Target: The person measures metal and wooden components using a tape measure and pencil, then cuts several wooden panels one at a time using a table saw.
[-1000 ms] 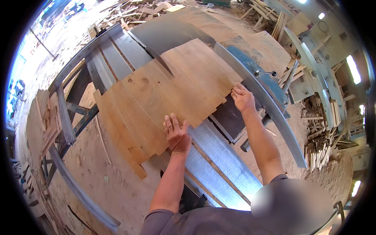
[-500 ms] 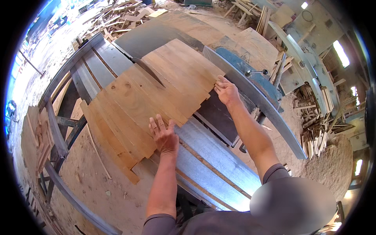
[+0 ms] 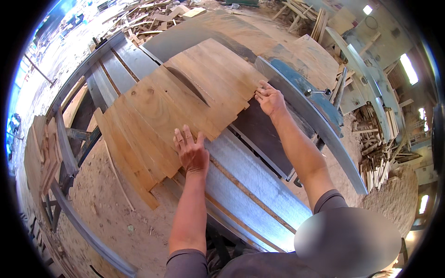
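Observation:
A wide wooden panel (image 3: 143, 116), made of several thin boards with stepped ends, lies across a metal saw table (image 3: 250, 171). A dark, curved saw blade (image 3: 187, 84) stands up through the panel's far part, with wood on either side of it. My left hand (image 3: 192, 153) rests with fingers spread on the panel's near edge, left of the blade. At the near right corner, my right hand (image 3: 271, 99) has its bent fingers closed on the panel's edge. The thumb's grip there is partly hidden.
Along the right runs a long metal fence (image 3: 320, 125) with a clamp handle (image 3: 317, 92). Scrap wood (image 3: 148, 21) is heaped at the back left, and more offcuts (image 3: 378, 169) are piled at right. Stacked boards (image 3: 44, 153) stand at far left.
The panel has slid a little farther away from me along the table, so the blade sits deeper in it. Both hands have moved forward with it, keeping their places on the edge.

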Action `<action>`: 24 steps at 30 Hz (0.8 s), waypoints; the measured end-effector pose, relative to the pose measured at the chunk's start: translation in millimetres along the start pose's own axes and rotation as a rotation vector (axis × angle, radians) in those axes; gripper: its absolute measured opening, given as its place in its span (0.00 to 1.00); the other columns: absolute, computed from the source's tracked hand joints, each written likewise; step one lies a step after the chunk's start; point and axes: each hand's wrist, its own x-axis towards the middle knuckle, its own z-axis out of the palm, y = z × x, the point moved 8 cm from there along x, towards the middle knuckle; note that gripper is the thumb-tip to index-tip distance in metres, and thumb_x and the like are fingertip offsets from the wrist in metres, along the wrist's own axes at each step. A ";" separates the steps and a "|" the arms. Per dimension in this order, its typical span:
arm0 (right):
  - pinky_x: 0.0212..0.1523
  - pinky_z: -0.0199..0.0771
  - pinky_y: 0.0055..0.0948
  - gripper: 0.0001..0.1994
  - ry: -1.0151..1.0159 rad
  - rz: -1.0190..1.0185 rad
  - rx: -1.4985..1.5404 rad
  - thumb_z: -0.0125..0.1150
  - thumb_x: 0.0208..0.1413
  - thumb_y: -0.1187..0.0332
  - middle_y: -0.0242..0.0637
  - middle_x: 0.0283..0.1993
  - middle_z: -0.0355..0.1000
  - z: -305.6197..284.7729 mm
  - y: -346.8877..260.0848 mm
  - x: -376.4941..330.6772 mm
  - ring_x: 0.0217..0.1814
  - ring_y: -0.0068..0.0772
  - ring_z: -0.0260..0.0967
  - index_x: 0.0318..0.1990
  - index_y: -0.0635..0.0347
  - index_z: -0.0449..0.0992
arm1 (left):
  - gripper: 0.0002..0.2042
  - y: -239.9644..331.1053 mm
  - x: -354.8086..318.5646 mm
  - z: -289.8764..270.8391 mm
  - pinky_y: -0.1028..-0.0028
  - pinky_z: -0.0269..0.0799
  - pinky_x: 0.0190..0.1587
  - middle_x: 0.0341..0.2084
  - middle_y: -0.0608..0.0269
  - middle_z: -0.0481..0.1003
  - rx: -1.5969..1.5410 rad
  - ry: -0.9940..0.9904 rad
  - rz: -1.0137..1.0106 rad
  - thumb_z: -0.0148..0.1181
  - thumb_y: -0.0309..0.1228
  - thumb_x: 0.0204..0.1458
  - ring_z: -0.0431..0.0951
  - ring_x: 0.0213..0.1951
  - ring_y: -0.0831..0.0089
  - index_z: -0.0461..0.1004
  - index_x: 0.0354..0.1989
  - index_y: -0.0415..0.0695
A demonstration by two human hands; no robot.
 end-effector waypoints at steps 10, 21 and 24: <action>0.78 0.39 0.49 0.39 -0.059 0.040 -0.023 0.47 0.49 0.79 0.71 0.78 0.35 7.7 -1.8 2.4 0.83 0.66 0.30 0.73 0.69 0.53 | 0.17 -1.2 -1.8 1.8 0.48 0.59 0.69 0.62 0.43 0.71 -0.002 0.023 -0.018 0.63 0.22 0.44 0.65 0.66 0.39 0.83 0.44 0.49; 0.64 0.71 0.39 0.24 -0.324 -0.283 -0.544 0.54 0.63 0.72 0.57 0.58 0.72 -37.7 -61.2 -63.4 0.63 0.47 0.70 0.65 0.74 0.63 | 0.15 1.7 -3.1 10.9 0.48 0.58 0.69 0.63 0.43 0.70 -0.016 0.059 -0.022 0.62 0.23 0.46 0.65 0.66 0.38 0.83 0.44 0.49; 0.52 0.73 0.30 0.21 0.078 -0.185 -0.636 0.61 0.61 0.68 0.43 0.45 0.79 -41.9 -83.8 -177.7 0.47 0.31 0.75 0.58 0.71 0.73 | 0.15 -4.0 -1.1 9.1 0.48 0.58 0.70 0.63 0.43 0.70 0.015 0.049 -0.030 0.62 0.24 0.46 0.65 0.66 0.38 0.83 0.44 0.50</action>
